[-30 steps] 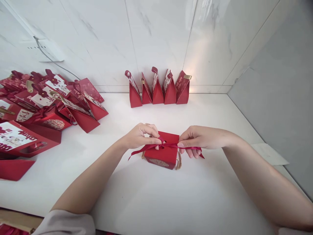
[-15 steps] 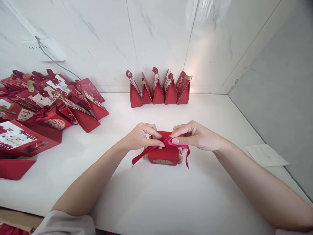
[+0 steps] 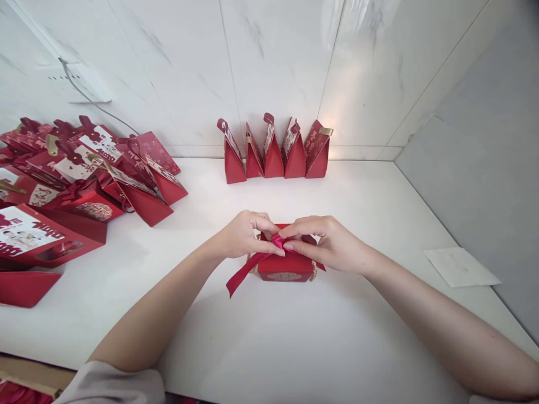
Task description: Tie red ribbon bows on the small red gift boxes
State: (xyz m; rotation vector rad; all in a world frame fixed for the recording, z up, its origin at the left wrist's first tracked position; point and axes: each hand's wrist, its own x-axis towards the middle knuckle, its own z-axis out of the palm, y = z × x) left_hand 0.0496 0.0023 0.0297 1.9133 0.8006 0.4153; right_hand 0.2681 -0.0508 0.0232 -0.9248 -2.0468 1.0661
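Observation:
A small red gift box (image 3: pixel 290 268) with a gold emblem on its front rests on the white table, gold beaded cord showing at both sides. Across its top runs a red satin ribbon (image 3: pixel 246 273), one tail hanging off the left and a shorter end showing at the right. My left hand (image 3: pixel 248 234) is closed, thumb and fingers pinching the ribbon over the box top. From the right, my right hand (image 3: pixel 326 241) pinches the same ribbon, its fingertips close to those of the left. The fingers partly hide the ribbon's loop between them.
Several triangular red gift boxes (image 3: pixel 273 160) stand in a row by the marble-look wall. A heap of red gift boxes (image 3: pixel 88 174) fills the left of the table (image 3: pixel 261 336). White paper (image 3: pixel 462 266) lies near the right edge, beside a grey panel (image 3: pixel 475 151).
My right hand has shifted left, bringing its fingertips closer to my left hand. The ribbon between them is bunched into a tighter loop, and less of its right tail shows.

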